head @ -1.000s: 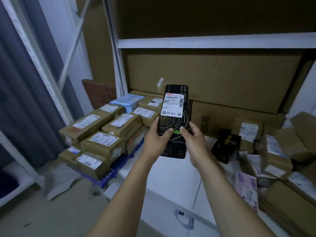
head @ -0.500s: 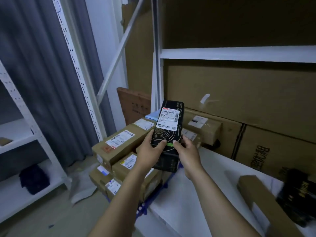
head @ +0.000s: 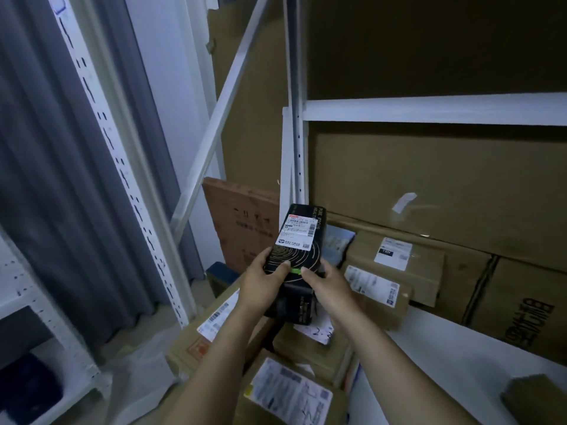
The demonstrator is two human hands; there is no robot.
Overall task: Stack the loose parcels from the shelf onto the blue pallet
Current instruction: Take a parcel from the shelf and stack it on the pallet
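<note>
Black box, white barcode label (side lettering blurred): left hand and right hand grip its lower end, fingers curled round it, above the brown parcel stack; farther over that stack than half a second ago.

The white shelf carries a large printed carton along its back and a small brown box near its front edge on the right. Off its left end, labelled brown parcels sit stacked; what bears them is hidden. The floor holds a crumpled pale sheet.
</note>
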